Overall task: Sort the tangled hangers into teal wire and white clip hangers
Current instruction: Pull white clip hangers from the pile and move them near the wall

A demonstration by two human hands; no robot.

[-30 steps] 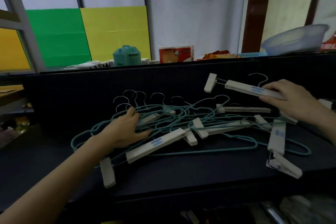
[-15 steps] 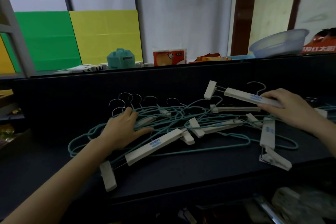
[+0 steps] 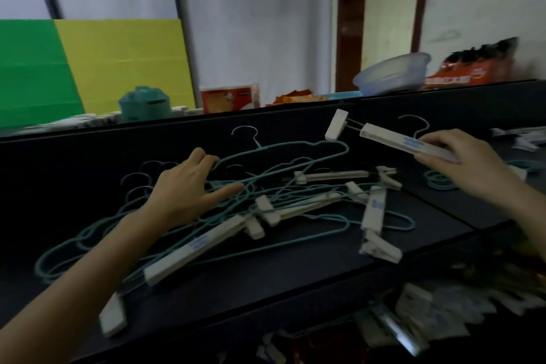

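Observation:
A tangle of teal wire hangers (image 3: 295,254) and white clip hangers (image 3: 195,248) lies on the black table (image 3: 266,284). My left hand (image 3: 186,189) rests on the left of the pile, and its fingers curl round the end of one teal wire hanger (image 3: 283,146) that rises above the rest. Over the right side of the pile, my right hand (image 3: 461,162) grips the bar of a white clip hanger (image 3: 396,142) held up in the air. The end clip (image 3: 336,124) of that hanger points left.
A black partition (image 3: 118,156) backs the table. On the ledge behind it stand a teal container (image 3: 144,103), a red box (image 3: 230,97) and a blue basin (image 3: 393,74). More white hangers (image 3: 526,139) and teal wire (image 3: 440,182) lie at the right. Clutter fills the shelf below.
My left hand has moved from pressing on the pile to lifting a teal wire hanger up out of it. My right hand holds the white clip hanger higher and further right.

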